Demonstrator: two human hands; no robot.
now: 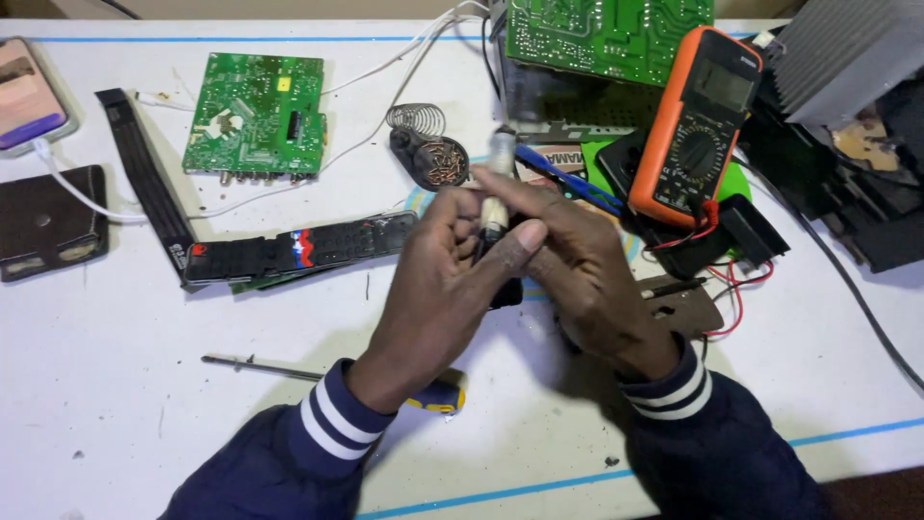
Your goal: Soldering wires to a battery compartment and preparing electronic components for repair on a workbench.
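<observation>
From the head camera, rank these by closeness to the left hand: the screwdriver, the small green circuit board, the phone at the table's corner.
From the left hand:
1. Screwdriver, just below-left, its handle tucked under the wrist.
2. Small green circuit board, up and to the left.
3. Phone, far left corner of the table.

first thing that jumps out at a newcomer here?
Dead centre, the left hand and right hand close together around a small pale cylindrical tool, held upright. Next, the orange multimeter at upper right, with red leads trailing down. Then the green circuit board lying flat on the white table at upper left.
</observation>
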